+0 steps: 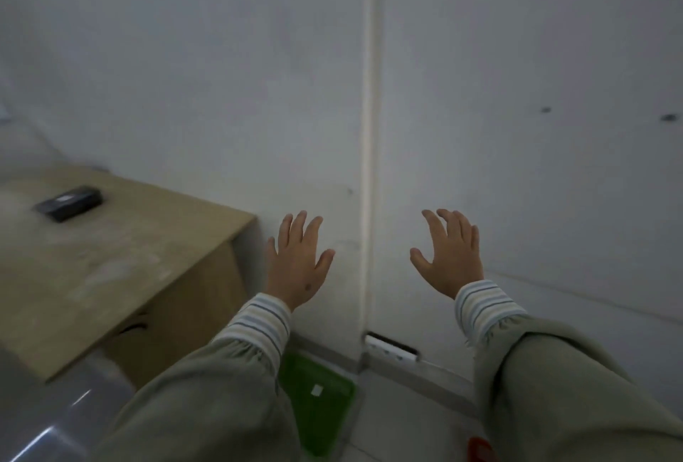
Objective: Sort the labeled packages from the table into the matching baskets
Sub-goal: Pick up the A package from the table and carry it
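My left hand and my right hand are raised side by side in front of a white wall, fingers spread, each holding nothing. On the floor below my left sleeve lies a green basket with a small white label on it. The corner of a red basket shows at the bottom edge beside my right sleeve. A dark flat package with a pale label rests on the wooden table at the left, well away from both hands.
A white power strip lies on the floor against the wall. A white conduit runs up the wall between my hands. A grey glossy surface sits at the lower left beside the table.
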